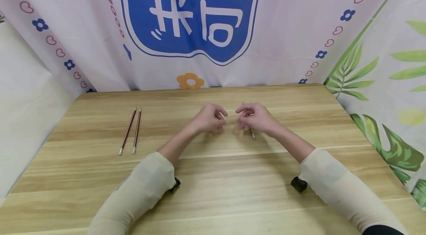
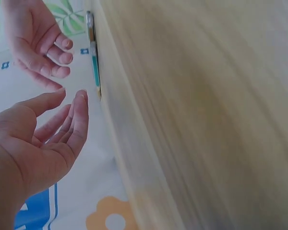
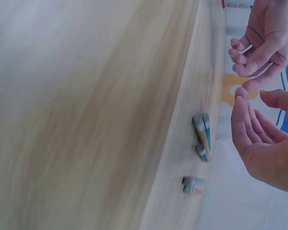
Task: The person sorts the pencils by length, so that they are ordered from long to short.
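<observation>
My left hand (image 1: pixel 209 118) hovers above the middle of the table, its fingers loosely bent and holding nothing. Facing it across a small gap, my right hand (image 1: pixel 257 118) is also raised, with relaxed fingers and nothing between them. Below the right hand lie slim pencils (image 1: pixel 253 136), mostly covered by it in the head view. The right wrist view shows several of their ends (image 3: pixel 201 132), blurred, with teal and yellow shafts. A teal pencil (image 2: pixel 95 69) shows in the left wrist view. Two dark red pencils (image 1: pixel 128 131) with white erasers lie side by side, left of my left hand.
The wooden table (image 1: pixel 213 198) ends at a hanging cloth (image 1: pixel 283 35) with a blue emblem and flowers. A leaf-patterned cloth (image 1: pixel 399 116) hangs at the right. Small black devices (image 1: pixel 298 184) sit under both sleeves.
</observation>
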`<control>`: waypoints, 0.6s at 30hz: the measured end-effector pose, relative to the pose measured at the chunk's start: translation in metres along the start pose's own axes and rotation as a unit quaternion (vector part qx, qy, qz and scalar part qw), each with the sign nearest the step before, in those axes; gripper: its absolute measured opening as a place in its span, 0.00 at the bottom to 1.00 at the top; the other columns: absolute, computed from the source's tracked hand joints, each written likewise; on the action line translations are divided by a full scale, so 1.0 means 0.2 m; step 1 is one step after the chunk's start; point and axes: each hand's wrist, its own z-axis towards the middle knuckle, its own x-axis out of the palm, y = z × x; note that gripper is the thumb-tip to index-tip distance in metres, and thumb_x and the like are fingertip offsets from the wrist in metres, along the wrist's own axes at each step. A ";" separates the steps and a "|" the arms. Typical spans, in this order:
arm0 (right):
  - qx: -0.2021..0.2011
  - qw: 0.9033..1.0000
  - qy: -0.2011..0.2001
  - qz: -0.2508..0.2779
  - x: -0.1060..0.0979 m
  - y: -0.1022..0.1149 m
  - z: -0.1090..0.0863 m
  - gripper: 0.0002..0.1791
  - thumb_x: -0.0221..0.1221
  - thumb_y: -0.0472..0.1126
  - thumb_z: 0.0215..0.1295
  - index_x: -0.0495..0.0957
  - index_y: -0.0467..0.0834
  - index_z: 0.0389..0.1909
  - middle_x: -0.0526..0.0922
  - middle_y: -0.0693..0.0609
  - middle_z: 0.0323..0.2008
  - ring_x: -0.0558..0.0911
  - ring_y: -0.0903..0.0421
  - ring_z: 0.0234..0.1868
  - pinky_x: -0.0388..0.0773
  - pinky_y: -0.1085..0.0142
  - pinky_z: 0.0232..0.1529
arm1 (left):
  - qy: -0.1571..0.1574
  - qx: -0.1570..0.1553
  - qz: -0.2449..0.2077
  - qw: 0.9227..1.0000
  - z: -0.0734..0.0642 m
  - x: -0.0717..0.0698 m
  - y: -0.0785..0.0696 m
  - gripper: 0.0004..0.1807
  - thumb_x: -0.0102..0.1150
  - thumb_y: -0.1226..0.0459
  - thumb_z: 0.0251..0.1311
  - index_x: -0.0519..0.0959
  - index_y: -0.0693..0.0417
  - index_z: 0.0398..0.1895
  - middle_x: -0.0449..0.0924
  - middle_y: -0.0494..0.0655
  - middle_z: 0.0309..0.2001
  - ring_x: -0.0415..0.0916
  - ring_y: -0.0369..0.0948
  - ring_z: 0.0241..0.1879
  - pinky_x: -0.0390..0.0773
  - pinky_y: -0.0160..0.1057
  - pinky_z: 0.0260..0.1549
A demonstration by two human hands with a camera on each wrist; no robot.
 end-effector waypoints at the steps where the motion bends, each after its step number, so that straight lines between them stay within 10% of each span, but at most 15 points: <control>1: 0.004 1.000 -0.001 0.005 -0.01 0.00 0.00 0.20 0.55 0.28 0.71 0.73 0.25 0.62 0.84 0.28 0.47 0.89 0.39 0.42 0.90 0.60 0.37 | 0.001 0.000 -0.001 1.000 0.01 0.01 0.00 0.15 0.63 0.76 0.65 0.79 0.75 0.53 0.86 0.66 0.39 0.87 0.53 0.31 0.90 0.37 0.28; 18: 0.028 0.999 -0.035 -0.006 -0.15 -0.09 -0.07 0.21 0.58 0.27 0.70 0.72 0.23 0.61 0.84 0.30 0.44 0.88 0.51 0.34 0.91 0.62 0.35 | 0.007 0.003 -0.012 1.000 0.07 0.17 -0.08 0.13 0.66 0.77 0.62 0.80 0.75 0.48 0.87 0.65 0.37 0.87 0.55 0.32 0.90 0.39 0.29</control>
